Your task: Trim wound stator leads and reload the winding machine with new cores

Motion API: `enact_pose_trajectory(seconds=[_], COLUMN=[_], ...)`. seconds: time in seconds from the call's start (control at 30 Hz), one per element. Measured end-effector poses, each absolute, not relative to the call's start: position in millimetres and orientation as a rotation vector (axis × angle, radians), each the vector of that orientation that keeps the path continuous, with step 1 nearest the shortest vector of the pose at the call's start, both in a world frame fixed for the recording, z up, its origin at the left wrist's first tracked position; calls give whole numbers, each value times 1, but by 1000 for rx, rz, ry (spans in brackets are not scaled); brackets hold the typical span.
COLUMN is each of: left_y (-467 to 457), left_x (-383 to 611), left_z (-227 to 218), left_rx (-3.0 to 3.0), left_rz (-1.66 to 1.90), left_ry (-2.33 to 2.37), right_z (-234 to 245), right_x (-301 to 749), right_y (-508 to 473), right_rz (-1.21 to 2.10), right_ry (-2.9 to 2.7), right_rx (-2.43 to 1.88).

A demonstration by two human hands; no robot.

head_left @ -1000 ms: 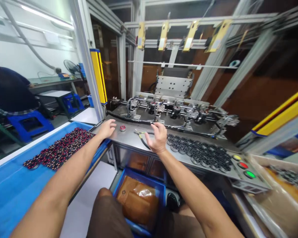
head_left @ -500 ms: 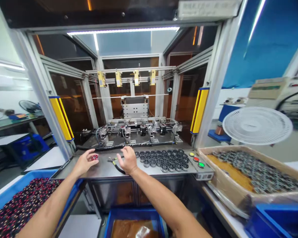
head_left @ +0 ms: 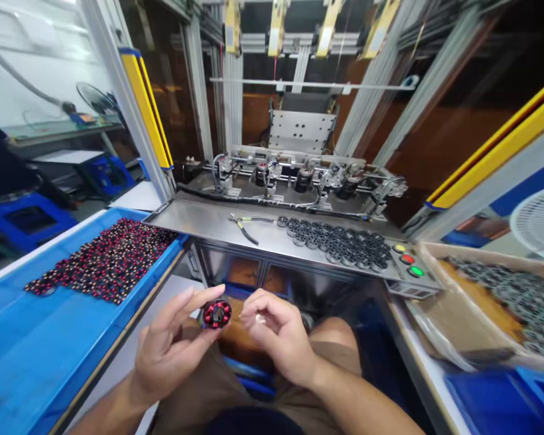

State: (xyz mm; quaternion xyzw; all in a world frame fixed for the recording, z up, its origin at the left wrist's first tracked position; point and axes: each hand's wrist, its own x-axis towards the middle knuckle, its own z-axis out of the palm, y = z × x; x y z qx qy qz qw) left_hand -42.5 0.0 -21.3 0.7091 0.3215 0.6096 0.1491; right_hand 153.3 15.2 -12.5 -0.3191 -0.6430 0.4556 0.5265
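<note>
My left hand [head_left: 174, 347] grips a round motor stator [head_left: 216, 313] with red-wound coils around a dark centre, held above my lap between thumb and fingertips. Close to its right side is my right hand [head_left: 281, 335], apart from the stator, its fingers curled together. A small pale spot shows at those fingertips, too small to name. On the metal ledge ahead lie cutting pliers [head_left: 245, 229] with dark and yellowish handles. Beside them stand rows of black ring-shaped parts [head_left: 340, 241].
A blue tray [head_left: 36, 356] of many red and black stators stands at my left. Behind the ledge is a machine with several fixtures [head_left: 303, 178]. Buttons [head_left: 407, 259] sit at the ledge's right end, near a carton [head_left: 462, 326] of grey parts.
Both hands have come back from the ledge to above my lap, the left with the stator. My right hand has left the pliers' side and curled its fingers. The view has tilted down.
</note>
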Motion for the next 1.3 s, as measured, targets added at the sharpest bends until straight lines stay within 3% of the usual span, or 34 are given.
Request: enact_pose_trajectory(seconds=[0.43,0.63,0.8,1.1,1.3], left_y=[-3,-3,-1,5,5], left_x=[-14,-10,-9,1,0], left_z=[-30,-19,-16,-22,-21], left_rx=[1923,1701,1705,1782,1757], left_rz=[1570,1562,1573,1679,1628], left_ry=[798,734,699,667,784], right_z=[-10,-19,-31,-56,-52], right_x=[169,188,214,163,162], right_y=[-2,11,18,-24,-36], right_rz=[1608,2076,2066,2148,2109], right_ry=[-1193,-1132,-1473,-841,-850], right_rx=[-810,-460,-404,-630,-711])
